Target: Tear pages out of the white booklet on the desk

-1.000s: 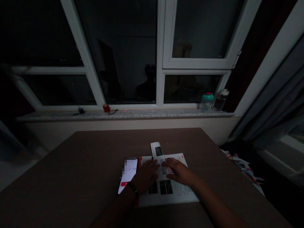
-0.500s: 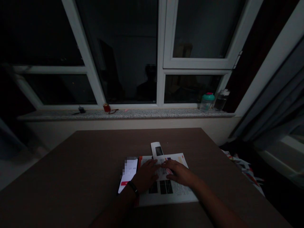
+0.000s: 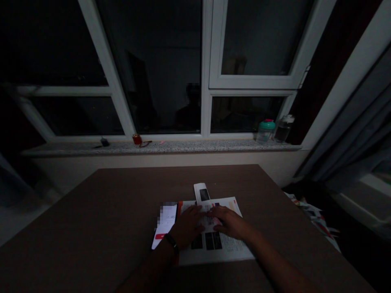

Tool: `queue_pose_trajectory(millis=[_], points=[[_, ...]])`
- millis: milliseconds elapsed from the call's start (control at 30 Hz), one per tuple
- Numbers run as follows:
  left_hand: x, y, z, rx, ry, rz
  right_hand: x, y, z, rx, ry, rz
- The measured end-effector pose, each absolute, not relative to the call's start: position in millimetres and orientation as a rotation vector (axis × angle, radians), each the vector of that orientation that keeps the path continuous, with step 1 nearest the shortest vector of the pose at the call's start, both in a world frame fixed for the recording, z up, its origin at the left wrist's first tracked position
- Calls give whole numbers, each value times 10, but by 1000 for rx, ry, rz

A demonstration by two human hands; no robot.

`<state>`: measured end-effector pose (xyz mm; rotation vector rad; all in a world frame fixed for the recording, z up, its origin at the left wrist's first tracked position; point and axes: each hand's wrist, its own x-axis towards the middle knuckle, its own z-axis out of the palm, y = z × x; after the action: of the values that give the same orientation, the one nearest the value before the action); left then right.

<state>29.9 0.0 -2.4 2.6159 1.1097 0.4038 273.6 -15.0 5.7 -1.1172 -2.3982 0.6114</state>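
A printed magazine or booklet [image 3: 214, 254] with pictures and text lies on the brown table. Across its upper part runs a strip of folded paper [image 3: 200, 188], its far end sticking out past the page's top edge. My left hand [image 3: 187, 226], with a dark band at the wrist, rests flat on the left side of the strip, fingers stretched forward. From the right, my right hand [image 3: 230, 221] lies on the strip with its fingers reaching left and its thumb apart. The two sets of fingertips nearly meet. Left of the page, a phone [image 3: 166, 226] with a lit screen lies beside my left wrist.
Beyond the table [image 3: 122, 195] is a stone windowsill [image 3: 183, 146]. On it stand a teal-lidded bottle [image 3: 266, 131], a clear bottle [image 3: 284, 129], a small red jar [image 3: 137, 139] and a small dark bottle [image 3: 104, 141]. Colourful bags or papers [image 3: 317, 221] sit beyond the right edge.
Both hands stay in nearly the same place on the paper strip. The view has shifted very slightly.
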Motion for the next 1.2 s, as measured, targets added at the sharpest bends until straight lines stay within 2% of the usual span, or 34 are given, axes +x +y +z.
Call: queue_pose_trajectory(millis=[367,1200], points=[[321,-4,-26,2573,1154,429,2745,-81,49,-1308,-2084,463],[311,7,-40,2550,1136,450,2756,-146,133,-1335,-2318,487]])
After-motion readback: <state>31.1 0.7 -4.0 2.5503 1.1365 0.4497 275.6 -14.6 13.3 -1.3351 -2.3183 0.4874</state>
